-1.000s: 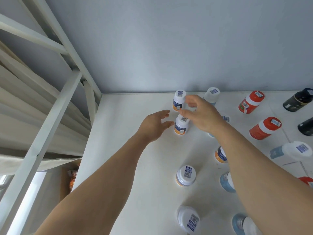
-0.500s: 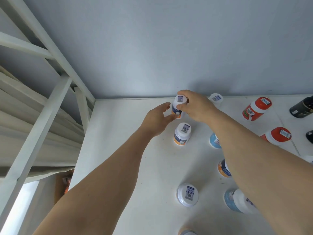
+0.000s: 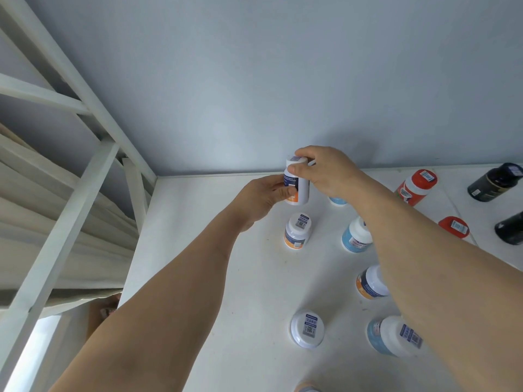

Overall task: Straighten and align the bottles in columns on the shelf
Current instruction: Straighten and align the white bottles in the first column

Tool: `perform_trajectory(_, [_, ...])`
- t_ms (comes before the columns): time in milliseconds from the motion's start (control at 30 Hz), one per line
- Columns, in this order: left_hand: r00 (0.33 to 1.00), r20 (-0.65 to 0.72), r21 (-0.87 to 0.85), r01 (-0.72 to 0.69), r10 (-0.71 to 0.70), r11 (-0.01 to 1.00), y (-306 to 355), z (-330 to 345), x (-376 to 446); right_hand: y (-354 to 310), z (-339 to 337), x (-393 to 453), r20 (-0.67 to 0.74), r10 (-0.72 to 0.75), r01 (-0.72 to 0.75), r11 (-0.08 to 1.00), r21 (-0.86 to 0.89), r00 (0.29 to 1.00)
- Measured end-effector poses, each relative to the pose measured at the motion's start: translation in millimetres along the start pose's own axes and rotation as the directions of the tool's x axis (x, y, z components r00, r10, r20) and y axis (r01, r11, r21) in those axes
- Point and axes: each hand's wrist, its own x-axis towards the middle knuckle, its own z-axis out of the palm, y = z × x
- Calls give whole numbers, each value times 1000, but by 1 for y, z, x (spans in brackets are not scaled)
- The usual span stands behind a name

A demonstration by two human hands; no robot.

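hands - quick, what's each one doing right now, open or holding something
Left hand: grips the lower body of the white bottle at the back of the shelf.
Right hand: grips the same bottle at its cap.

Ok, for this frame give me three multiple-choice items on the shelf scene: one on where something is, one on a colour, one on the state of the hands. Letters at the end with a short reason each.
1. Where is the bottle that both hands hold?
A. At the back of the shelf, near the wall
B. At the shelf's front edge
C. Among the black bottles

2. What colour are the lids of the two bottles just left of the black bottles?
A. Green
B. Red
C. Yellow

3. How do the hands stand?
A. Both lie flat on the shelf
B. Only the left touches a bottle
C. Both grip the same bottle

Answers: 1 A, the held bottle is at the back of the shelf, close to the wall. 2 B, the red-lidded bottles stand beside the black bottles. 3 C, the left hand curls round its body while the right hand pinches its lid.
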Motion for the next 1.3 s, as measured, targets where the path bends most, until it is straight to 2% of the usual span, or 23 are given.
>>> perform_trajectory(233, [999, 44, -52, 10, -7, 999, -3, -3, 5, -1, -1, 1, -3, 15, -15, 1000, -14, 1000])
perform_trajectory(400, [999, 42, -20, 14, -13, 1000, -3, -3, 8, 5, 3, 5, -9, 11, -11, 1000, 13, 1000])
perform_trajectory(467, [1000, 10, 62, 11, -12, 998, -4, -3, 9, 10, 8, 6, -3, 14, -14, 999, 31, 1000])
perform_trajectory(533, [998, -65, 223, 6, 8, 975, -8, -4, 12, 14, 13, 6, -1, 33, -33, 998, 50, 999])
perform_trajectory(667, [976, -205, 528, 46, 75, 848, -21, -5, 10, 24, 25, 4, 13, 72, -72, 993, 92, 997])
perform_trajectory(833, [974, -169, 733, 25, 147, 680, -30, -6, 2, 27, 36, 0, 20, 69, -71, 991, 110, 997])
perform_trajectory(967, [957, -129, 817, -46, 260, 574, -29, -4, -5, 22, 35, -4, 19, 61, -62, 996, 64, 998])
perform_trajectory(1033, [936, -111, 842, -90, 335, 532, -25, -3, -9, 18, 32, -11, -26, 48, -47, 998, 31, 999])
perform_trajectory(1133, [899, -71, 889, -139, 432, 436, -17, -2, -18, 13, 26, -27, -130, -17, 5, 996, -95, 991])
perform_trajectory(1300, [849, 1, 945, -175, 529, 278, -1, 4, -38, 9, 18, -62, -134, -115, 73, 956, -285, 984])
